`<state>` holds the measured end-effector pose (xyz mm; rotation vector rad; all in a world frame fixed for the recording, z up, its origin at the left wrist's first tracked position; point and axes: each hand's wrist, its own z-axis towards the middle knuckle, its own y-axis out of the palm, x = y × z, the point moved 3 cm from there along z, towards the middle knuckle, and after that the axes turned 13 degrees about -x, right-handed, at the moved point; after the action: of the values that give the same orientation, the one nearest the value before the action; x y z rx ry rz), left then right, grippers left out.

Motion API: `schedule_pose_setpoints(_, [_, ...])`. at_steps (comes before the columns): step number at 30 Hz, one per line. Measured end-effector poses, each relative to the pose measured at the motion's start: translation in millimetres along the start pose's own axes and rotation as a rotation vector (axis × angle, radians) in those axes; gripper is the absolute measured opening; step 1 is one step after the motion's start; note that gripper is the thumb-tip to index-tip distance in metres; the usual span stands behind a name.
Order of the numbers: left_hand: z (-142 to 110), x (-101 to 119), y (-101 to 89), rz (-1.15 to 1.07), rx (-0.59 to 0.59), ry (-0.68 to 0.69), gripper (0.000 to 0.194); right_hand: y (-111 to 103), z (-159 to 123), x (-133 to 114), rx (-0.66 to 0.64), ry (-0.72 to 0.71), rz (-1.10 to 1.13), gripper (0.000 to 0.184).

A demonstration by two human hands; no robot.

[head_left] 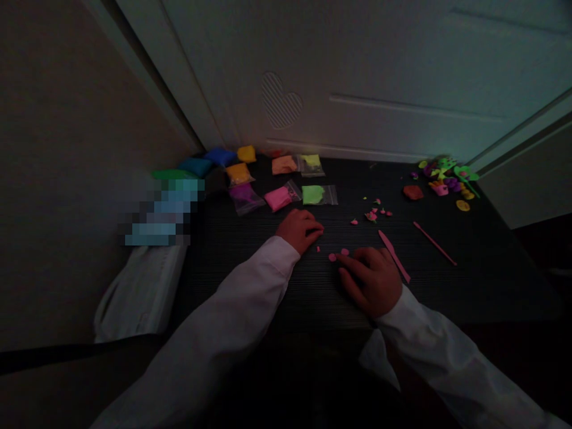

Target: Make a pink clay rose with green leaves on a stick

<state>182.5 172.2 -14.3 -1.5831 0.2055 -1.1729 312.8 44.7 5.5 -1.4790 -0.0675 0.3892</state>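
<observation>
On the dark table, my right hand (373, 281) reaches with its index finger outstretched, the fingertip at the edge of a small flat pink clay disc (332, 257). A second pink disc (345, 252) lies just beyond that finger. The thumb is apart from the index finger and nothing is held. My left hand (299, 231) rests loosely bent on the table, thumb and index finger slightly apart, with nothing visible in it. Close to its fingertips is a tiny pink clay piece (318, 248). To the right of my right hand lie a pink clay knife (394, 256) and a thin pink modelling tool (434, 243).
Small pink-and-green clay flowers (372, 215) lie beyond my right hand. A reddish clay lump (413, 192) and colourful clay figures (447, 176) sit back right. Pink (279, 198) and green clay bags (313, 194), among several others, line the back left. A white case (147, 292) stands left.
</observation>
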Motion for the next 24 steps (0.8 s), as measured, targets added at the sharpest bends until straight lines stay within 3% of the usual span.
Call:
schedule_pose_setpoints(4, [-2, -1, -4.1, -0.190, 0.047, -0.118, 0.015, -2, 1, 7, 0.078, 0.053, 0.099, 0.029])
schedule_pose_setpoints(7, [-3, -7, -4.1, -0.532, 0.085, -0.191, 0.017, -3, 6, 15, 0.120, 0.119, 0.193, 0.027])
schedule_pose_setpoints(10, [-2, -10, -3.2, -0.832, 0.096, -0.181, 0.026, -5, 15, 22, 0.160, 0.154, 0.231, 0.026])
schedule_pose_setpoints(18, [-4, -12, -9.2, -0.831, 0.077, -0.282, 0.022, -13, 44, 37, 0.343, 0.152, 0.235, 0.025])
schedule_pose_setpoints(24, [-2, -13, -4.4, -1.100, 0.128, -0.292, 0.022, -12, 42, 41, 0.373, 0.155, 0.294, 0.022])
